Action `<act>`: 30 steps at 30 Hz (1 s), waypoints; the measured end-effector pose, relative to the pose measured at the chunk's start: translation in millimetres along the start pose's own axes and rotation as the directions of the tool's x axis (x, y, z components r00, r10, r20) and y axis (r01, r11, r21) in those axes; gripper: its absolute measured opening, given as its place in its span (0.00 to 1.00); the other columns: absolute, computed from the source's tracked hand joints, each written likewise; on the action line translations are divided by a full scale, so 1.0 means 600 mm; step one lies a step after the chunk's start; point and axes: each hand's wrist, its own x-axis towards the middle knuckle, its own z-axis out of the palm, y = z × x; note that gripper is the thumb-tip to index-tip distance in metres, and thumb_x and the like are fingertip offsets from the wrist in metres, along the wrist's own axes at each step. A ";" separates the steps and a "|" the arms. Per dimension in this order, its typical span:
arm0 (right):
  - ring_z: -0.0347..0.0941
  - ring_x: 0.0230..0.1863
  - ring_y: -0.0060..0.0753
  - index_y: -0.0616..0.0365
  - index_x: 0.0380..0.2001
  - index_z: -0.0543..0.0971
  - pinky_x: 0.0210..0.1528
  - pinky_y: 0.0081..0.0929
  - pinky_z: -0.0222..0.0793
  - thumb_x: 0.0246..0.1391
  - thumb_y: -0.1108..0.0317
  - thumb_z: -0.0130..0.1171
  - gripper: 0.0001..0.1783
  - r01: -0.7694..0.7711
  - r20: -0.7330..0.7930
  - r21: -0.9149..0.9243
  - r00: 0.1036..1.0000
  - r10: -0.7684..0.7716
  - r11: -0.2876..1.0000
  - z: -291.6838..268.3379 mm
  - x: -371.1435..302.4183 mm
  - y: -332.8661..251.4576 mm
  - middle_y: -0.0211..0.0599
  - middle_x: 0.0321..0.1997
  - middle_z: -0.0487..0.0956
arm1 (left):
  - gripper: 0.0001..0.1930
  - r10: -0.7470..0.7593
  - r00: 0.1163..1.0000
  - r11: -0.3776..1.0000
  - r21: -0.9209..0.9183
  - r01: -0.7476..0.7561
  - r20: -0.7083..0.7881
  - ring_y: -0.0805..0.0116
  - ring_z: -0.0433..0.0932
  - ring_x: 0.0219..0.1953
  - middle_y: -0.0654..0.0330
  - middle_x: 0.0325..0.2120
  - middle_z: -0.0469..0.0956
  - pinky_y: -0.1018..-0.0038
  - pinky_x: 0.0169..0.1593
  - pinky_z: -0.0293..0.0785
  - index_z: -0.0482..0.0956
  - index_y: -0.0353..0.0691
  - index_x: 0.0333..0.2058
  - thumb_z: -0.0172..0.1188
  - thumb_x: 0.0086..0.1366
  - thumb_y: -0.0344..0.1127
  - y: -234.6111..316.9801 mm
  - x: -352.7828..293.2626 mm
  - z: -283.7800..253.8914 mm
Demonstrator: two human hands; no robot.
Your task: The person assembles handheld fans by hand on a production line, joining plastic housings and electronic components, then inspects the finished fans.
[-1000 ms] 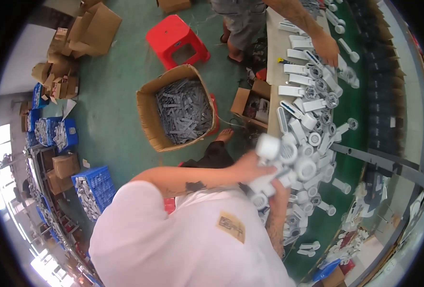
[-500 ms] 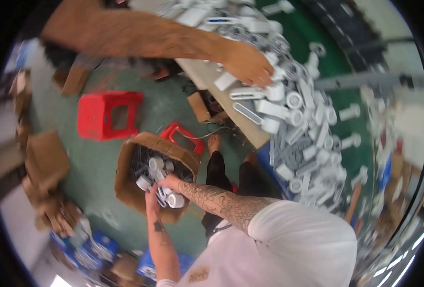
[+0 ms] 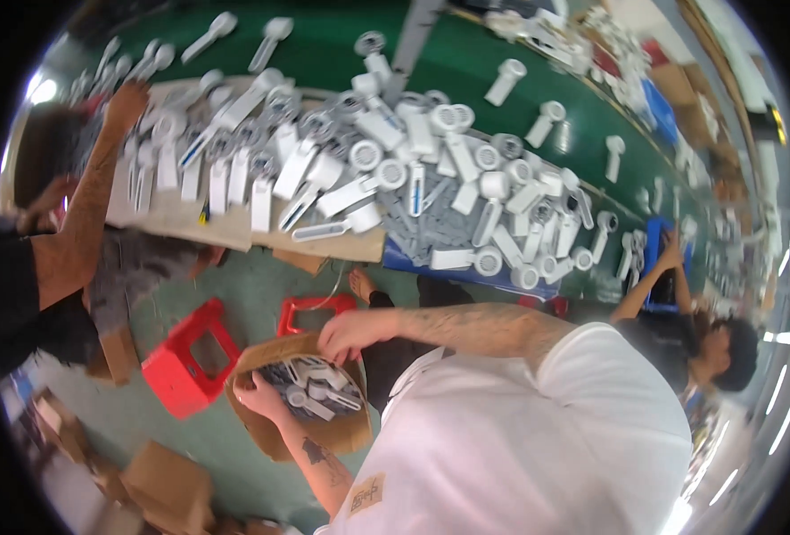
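Cardboard box (image 3: 270,435), grey-white fan parts (image 3: 319,392) inside; left hand (image 3: 257,397) seemingly gripping rim

Green floor (image 3: 261,294), red stools (image 3: 185,357)

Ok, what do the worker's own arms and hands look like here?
The left hand and right hand are bare, with no gloves. Both forearms are uncovered and tattooed, the right one more densely. The person wears a white short-sleeved T-shirt.
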 end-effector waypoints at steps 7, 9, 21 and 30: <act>0.78 0.40 0.28 0.57 0.45 0.75 0.41 0.25 0.73 0.56 0.62 0.58 0.16 0.472 -0.831 -0.023 0.481 -0.279 0.881 -0.240 -0.394 -0.014 0.35 0.42 0.80 | 0.14 0.579 0.713 0.763 -0.571 -0.302 0.396 0.71 0.77 0.34 0.57 0.36 0.78 0.76 0.36 0.72 0.76 0.35 0.45 0.61 0.60 0.30 0.468 -0.027 0.143; 0.79 0.39 0.28 0.57 0.44 0.75 0.40 0.24 0.74 0.55 0.64 0.60 0.15 0.555 -0.951 -0.103 0.189 -0.246 0.826 -0.271 -0.473 -0.013 0.35 0.40 0.80 | 0.12 0.706 0.556 0.669 -0.671 -0.319 0.440 0.73 0.76 0.31 0.59 0.32 0.79 0.77 0.33 0.71 0.77 0.35 0.43 0.61 0.60 0.30 0.581 -0.075 0.179; 0.78 0.33 0.26 0.62 0.36 0.79 0.39 0.25 0.73 0.49 0.65 0.65 0.14 0.201 -0.706 -0.163 -0.708 0.028 0.966 -0.348 -0.770 0.247 0.36 0.32 0.81 | 0.17 0.797 -0.052 0.485 -0.688 -0.539 0.602 0.60 0.78 0.30 0.54 0.27 0.77 0.67 0.35 0.73 0.75 0.35 0.38 0.66 0.55 0.40 0.924 -0.482 0.378; 0.76 0.47 0.47 0.73 0.50 0.72 0.49 0.35 0.71 0.43 0.37 0.65 0.46 0.203 -0.968 -0.011 -0.247 0.040 0.979 -0.484 -0.713 0.322 0.54 0.46 0.78 | 0.38 0.324 -0.160 -0.085 -0.139 -0.987 0.933 0.50 0.65 0.62 0.48 0.55 0.73 0.46 0.63 0.52 0.76 0.36 0.53 0.37 0.66 0.66 1.000 -0.771 0.450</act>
